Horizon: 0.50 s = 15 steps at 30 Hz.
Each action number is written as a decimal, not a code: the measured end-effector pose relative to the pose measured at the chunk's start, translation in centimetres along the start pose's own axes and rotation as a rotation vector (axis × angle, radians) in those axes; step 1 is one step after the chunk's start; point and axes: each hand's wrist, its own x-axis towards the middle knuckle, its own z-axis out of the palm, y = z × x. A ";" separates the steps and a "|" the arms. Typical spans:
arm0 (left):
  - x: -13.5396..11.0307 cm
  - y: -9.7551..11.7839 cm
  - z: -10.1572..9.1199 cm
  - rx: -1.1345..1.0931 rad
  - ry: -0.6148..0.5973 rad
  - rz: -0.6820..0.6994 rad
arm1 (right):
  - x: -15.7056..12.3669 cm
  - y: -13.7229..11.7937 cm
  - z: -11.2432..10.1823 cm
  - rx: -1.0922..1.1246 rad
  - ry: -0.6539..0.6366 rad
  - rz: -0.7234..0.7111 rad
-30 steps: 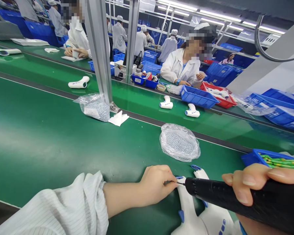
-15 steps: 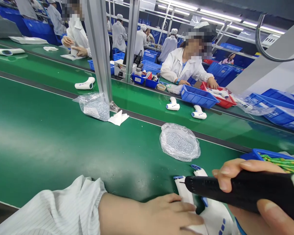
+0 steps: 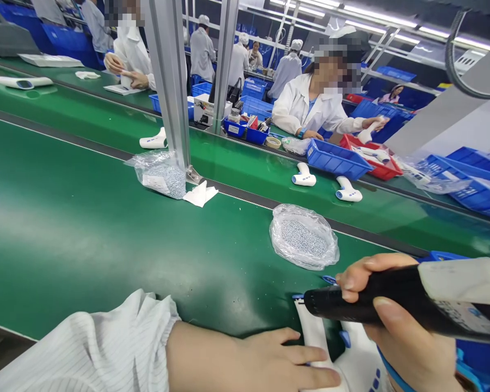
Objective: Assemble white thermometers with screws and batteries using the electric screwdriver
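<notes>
Green belt (image 3: 85, 234) — bagged screws (image 3: 304, 238); right grip (image 3: 400, 337) clamps screwdriver (image 3: 343, 302), left grip (image 3: 269, 365) spread on thermometer (image 3: 310, 332).

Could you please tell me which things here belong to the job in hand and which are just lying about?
In hand: left hand flat on the white housing; right hand gripping the black screwdriver; bag of small parts beyond.
Lying about: second bag by the post, white paper, two thermometers on the far belt.
</notes>
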 end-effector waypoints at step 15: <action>0.8 0.4 3.2 -0.335 -0.080 -0.173 | -0.9 0.5 1.0 0.037 -0.071 0.016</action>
